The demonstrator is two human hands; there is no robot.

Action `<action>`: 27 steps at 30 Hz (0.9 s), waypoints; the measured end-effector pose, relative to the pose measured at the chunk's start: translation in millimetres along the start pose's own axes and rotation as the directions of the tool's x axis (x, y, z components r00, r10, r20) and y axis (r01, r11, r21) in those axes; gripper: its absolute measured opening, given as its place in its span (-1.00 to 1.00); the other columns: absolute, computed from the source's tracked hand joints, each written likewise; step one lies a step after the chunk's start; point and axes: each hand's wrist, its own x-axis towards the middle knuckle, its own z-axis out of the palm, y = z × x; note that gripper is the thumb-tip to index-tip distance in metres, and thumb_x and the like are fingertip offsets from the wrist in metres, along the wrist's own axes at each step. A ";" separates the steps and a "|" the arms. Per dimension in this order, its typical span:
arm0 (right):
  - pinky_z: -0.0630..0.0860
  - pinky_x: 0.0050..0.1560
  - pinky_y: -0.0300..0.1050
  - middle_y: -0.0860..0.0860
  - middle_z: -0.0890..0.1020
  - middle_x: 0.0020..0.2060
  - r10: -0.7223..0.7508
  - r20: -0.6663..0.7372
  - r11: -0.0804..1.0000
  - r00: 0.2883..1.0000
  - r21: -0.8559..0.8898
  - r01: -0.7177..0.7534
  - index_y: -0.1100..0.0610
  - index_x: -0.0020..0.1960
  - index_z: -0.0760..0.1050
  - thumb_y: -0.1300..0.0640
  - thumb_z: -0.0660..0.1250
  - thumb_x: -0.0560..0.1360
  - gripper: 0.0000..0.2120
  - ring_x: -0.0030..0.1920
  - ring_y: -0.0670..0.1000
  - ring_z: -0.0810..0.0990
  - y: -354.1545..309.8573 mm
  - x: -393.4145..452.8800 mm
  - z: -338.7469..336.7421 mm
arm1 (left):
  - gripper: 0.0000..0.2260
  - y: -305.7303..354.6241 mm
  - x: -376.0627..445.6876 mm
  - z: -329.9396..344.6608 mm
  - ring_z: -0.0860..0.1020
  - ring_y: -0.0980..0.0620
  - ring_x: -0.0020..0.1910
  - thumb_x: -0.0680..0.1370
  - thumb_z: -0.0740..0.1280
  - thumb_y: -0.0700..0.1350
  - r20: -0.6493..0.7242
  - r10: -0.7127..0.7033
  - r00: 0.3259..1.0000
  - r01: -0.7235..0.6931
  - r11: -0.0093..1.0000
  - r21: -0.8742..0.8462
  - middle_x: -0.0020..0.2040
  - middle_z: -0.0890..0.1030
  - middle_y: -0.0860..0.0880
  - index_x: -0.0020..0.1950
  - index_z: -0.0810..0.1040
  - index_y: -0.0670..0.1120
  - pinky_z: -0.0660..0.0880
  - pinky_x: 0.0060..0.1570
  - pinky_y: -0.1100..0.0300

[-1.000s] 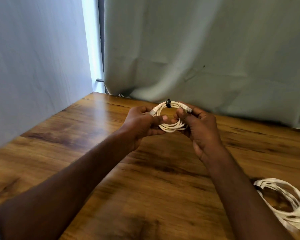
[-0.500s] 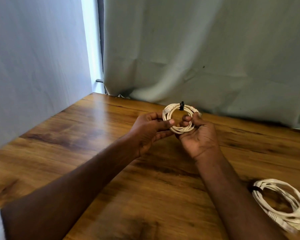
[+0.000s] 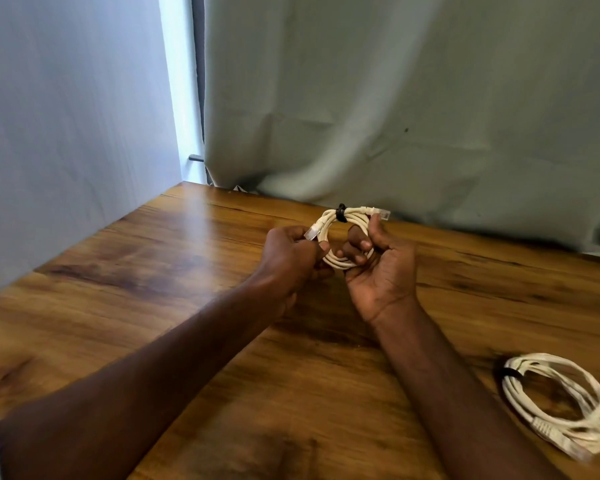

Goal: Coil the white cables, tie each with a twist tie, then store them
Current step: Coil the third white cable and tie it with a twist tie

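A small coil of white cable (image 3: 340,263) is held upright above the wooden table between both hands. A black twist tie (image 3: 341,213) wraps its top strands. My left hand (image 3: 288,258) pinches the coil's left side near one clear plug. My right hand (image 3: 381,271), palm toward me, grips the right side, with the other plug sticking out above the thumb. A second, larger white cable coil (image 3: 558,403) lies flat on the table at the lower right, bound by a black tie at its left end.
The wooden table (image 3: 153,271) runs to a pale wall on the left and a grey-green curtain (image 3: 395,116) at the back. A bright gap shows between wall and curtain.
The held coil has turned and spread a little. My right hand rotated palm-up toward me, and both plugs now stick out at the top.
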 end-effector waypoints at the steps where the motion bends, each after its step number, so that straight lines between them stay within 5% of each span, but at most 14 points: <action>1: 0.12 -0.23 -0.11 -0.03 0.31 -0.42 -0.002 0.003 1.000 1.000 -0.006 0.002 0.16 -0.03 0.46 0.11 0.32 0.52 -0.88 -0.45 -0.08 0.20 1.3 -0.4 -0.6 | -0.85 0.0 0.0 -0.1 0.77 -0.08 -0.06 0.66 0.35 -0.27 -0.003 0.000 1.000 0.000 1.000 -0.006 0.01 0.75 -0.20 0.20 0.66 -0.24 0.72 -0.10 0.06; 7: 0.19 -0.22 -0.06 0.04 0.33 -0.40 -0.016 0.072 0.999 0.997 0.039 0.014 0.21 0.02 0.51 -0.01 0.32 0.52 -0.72 -0.40 -0.03 0.21 0.6 -2.6 3.3 | -0.81 3.7 3.3 -1.8 0.77 -0.04 -0.16 0.68 0.31 -0.30 -0.021 -0.038 0.999 0.036 0.993 -0.114 -0.05 0.76 -0.20 0.26 0.62 -0.25 0.72 -0.15 0.06; 10: 0.30 -0.30 -0.13 0.01 0.30 -0.45 -0.021 -0.025 0.999 0.999 -0.032 0.020 0.19 0.00 0.50 -0.18 0.34 0.56 -0.60 -0.49 -0.05 0.22 -0.2 -4.6 10.7 | -0.84 6.2 2.5 -2.0 0.77 -0.07 -0.12 0.67 0.31 -0.32 -0.005 -0.065 0.998 0.064 0.984 -0.168 -0.05 0.76 -0.20 0.20 0.63 -0.24 0.73 -0.08 -0.01; 14: 0.43 -0.27 -0.13 0.00 0.31 -0.51 0.009 -0.120 1.000 0.993 -0.005 -0.010 0.16 -0.04 0.50 0.05 0.16 0.71 -0.74 -0.56 -0.07 0.24 -1.8 -0.8 14.5 | -0.87 7.7 5.3 -4.9 0.73 -0.07 -0.02 0.66 0.33 -0.28 0.019 -0.144 0.989 0.144 0.959 -0.243 -0.07 0.76 -0.14 0.10 0.67 -0.17 0.67 0.13 -0.11; 17: 0.40 -0.21 -0.10 -0.04 0.31 -0.51 0.056 -0.181 0.998 0.982 0.028 -0.052 0.13 -0.06 0.49 0.09 0.08 0.73 -0.71 -0.57 -0.08 0.23 -5.3 3.8 14.2 | -0.84 9.1 8.0 -8.2 0.72 0.01 -0.14 0.69 0.30 -0.26 0.104 -0.152 0.983 0.176 0.940 -0.291 -0.07 0.75 -0.10 0.14 0.67 -0.14 0.67 -0.08 0.05; 22: 0.34 -0.30 -0.19 -0.07 0.31 -0.59 0.106 -0.366 0.994 0.924 0.076 -0.084 0.07 -0.16 0.39 0.26 -0.01 0.65 -0.69 -0.64 -0.07 0.17 -15.4 12.9 6.3 | -0.81 4.6 3.6 -1.0 0.68 -0.04 0.01 0.70 0.27 -0.25 0.273 -0.124 0.954 0.210 0.926 -0.312 0.01 0.71 -0.13 0.27 0.59 -0.21 0.65 0.10 0.06; 27: 0.30 -0.58 -0.35 -0.06 0.29 -0.59 0.131 -0.381 0.982 0.915 0.174 -0.069 0.09 -0.21 0.35 0.28 -0.02 0.62 -0.70 -0.66 -0.09 0.13 -17.0 7.0 7.5 | -0.77 -2.9 1.0 0.6 0.69 -0.07 0.09 0.70 0.25 -0.26 0.343 -0.071 0.936 0.198 0.915 -0.351 0.12 0.71 -0.16 0.32 0.58 -0.18 0.69 0.08 0.06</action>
